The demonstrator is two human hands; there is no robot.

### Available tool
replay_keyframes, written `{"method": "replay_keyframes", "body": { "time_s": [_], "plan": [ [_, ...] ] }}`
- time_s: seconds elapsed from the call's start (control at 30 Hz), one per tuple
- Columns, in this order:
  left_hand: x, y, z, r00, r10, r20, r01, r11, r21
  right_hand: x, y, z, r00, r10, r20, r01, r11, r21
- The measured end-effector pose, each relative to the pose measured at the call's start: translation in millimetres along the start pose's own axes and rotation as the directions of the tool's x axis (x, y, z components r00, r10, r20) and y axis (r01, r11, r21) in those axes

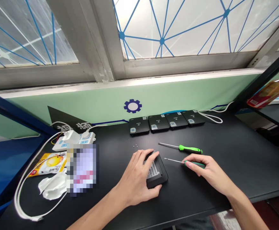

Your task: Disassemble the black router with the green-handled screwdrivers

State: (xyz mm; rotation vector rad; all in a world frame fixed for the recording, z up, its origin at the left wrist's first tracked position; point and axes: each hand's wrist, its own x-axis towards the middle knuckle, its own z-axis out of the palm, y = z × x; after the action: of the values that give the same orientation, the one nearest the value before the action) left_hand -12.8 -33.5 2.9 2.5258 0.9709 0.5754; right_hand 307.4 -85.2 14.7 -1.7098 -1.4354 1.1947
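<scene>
My left hand (136,179) lies over a small black device (156,172) on the black table (225,166), fingers curled round its left side and thumb at its near edge. A white label shows on the device's top. My right hand (207,172) is closed round a green-handled screwdriver (177,161), whose thin shaft points left toward the device. A second green-handled screwdriver (181,147) lies on the table just behind it. A few tiny screws (135,146) lie left of that screwdriver's tip.
Several black devices (165,122) stand in a row at the wall. At left are a white power strip (73,140) with cables, a yellow packet (49,163), crumpled white paper (53,188) and a blurred patch. A white cable (212,115) lies back right.
</scene>
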Motion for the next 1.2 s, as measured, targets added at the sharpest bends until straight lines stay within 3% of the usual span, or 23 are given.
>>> {"method": "replay_keyframes", "body": {
  "time_s": [0.23,0.47,0.63,0.87,1.07,1.13,1.2],
  "plan": [
    [3,-3,-1.7,0.998,0.064,0.016,-0.063,0.997,-0.043,0,1,1,0.998,0.009,0.057,-0.008,1.0,-0.027],
    [7,-6,-4.8,0.999,-0.003,0.035,0.006,0.995,-0.097,1,-3,1,0.996,0.006,0.092,-0.001,0.998,-0.057],
    [7,-5,-3.7,1.0,-0.006,0.013,0.007,0.993,-0.122,0,-18,-2,0.998,-0.035,0.057,0.048,0.972,-0.23],
    [7,-4,-0.1,1.0,-0.01,-0.008,0.009,0.991,-0.135,4,-67,-10,0.979,-0.163,0.12,0.202,0.796,-0.57],
    [9,-4,-1.7,1.0,-0.01,-0.006,0.009,0.99,-0.139,10,-107,11,0.896,-0.392,0.209,0.379,0.428,-0.82],
    [9,-4,-2.1,1.0,-0.01,-0.004,0.009,0.99,-0.141,14,-114,17,0.878,-0.408,0.25,0.408,0.365,-0.837],
    [10,-4,-1.9,1.0,-0.009,-0.006,0.008,0.99,-0.144,20,-115,17,0.875,-0.413,0.252,0.41,0.355,-0.84]
  ]
}}
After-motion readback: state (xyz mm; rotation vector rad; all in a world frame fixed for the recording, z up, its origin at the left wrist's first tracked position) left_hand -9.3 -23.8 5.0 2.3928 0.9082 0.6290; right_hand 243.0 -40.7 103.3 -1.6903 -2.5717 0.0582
